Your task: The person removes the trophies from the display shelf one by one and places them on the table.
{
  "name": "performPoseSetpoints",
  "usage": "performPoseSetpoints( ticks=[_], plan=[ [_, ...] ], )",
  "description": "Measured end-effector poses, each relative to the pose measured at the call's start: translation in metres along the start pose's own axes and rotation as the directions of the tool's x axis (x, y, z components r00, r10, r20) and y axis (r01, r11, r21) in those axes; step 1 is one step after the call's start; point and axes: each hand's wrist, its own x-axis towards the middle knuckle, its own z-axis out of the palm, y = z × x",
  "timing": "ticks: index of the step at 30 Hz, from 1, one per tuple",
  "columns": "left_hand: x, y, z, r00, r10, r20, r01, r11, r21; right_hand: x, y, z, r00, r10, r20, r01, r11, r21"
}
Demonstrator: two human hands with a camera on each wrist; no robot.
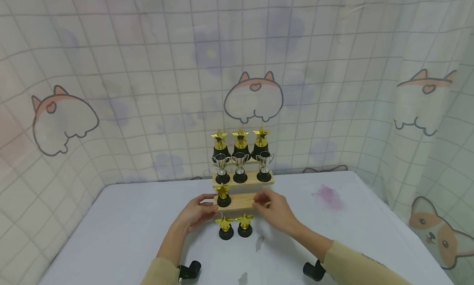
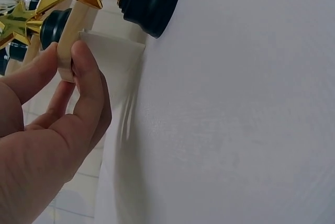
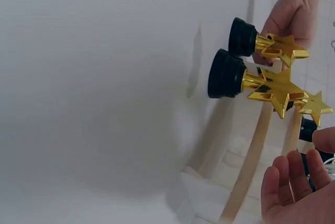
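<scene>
A pale wooden shelf board (image 1: 242, 201), the lowest tier of a stepped stand, carries one gold star trophy (image 1: 223, 195) at its left end. My left hand (image 1: 198, 213) pinches that left end, thumb on top and fingers beneath, as the left wrist view shows on the board (image 2: 66, 59). At the board's right end is my right hand (image 1: 275, 210), its fingers loosely bent and, in the right wrist view, holding nothing. Two more star trophies, a left one (image 1: 225, 228) and a right one (image 1: 245, 226), stand on the table in front of the board.
Three silver cups stand on the middle tier (image 1: 253, 178), and three larger star trophies (image 1: 240, 141) fill the top one. The white-covered table (image 1: 140, 223) ends at a checked curtain (image 1: 159, 91) behind the stand. Grey marks lie on the cloth near the front.
</scene>
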Motion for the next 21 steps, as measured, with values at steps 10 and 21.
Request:
performPoseSetpoints(
  ticks=[10,21],
  plan=[
    [-0.003,0.004,0.002,1.000,0.022,-0.020,-0.021,0.998,0.062,0.021,-0.007,0.013,0.998,-0.011,0.069,0.010,1.000,0.011],
    [-0.008,0.007,0.006,0.998,0.056,-0.033,-0.051,0.988,0.149,0.037,-0.002,0.035,0.992,0.015,0.125,-0.019,0.999,0.036]
  ],
)
